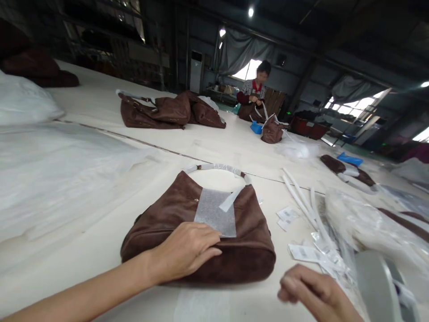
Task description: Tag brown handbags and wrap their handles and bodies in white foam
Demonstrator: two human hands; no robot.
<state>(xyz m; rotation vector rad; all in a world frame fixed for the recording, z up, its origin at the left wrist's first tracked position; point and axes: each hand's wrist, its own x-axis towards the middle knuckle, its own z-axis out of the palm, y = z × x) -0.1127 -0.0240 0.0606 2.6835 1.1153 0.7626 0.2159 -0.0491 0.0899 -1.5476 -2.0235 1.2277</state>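
A brown leather handbag [157,214] lies on the white table in front of me. Its handle [223,168] is wrapped in white film and arches away from me. A translucent pale sheet [214,208] covers the middle of the bag, with a short white strip [231,200] from the handle lying over it. Flat on the bag's front, my left hand [191,246] touches the sheet's lower edge, fingers extended. My right hand [311,288] hovers right of the bag, apart from it. Its fingers are curled and slightly blurred; whatever may be inside them is hidden.
To the right are paper tags [303,253], white strips [301,197], clear plastic bags [358,214] and a grey curved device [375,277]. More brown bags [157,112] lie farther back. Plastic sheeting [67,165] spreads at left. Across the table, a person [253,91] handles another bag [272,129].
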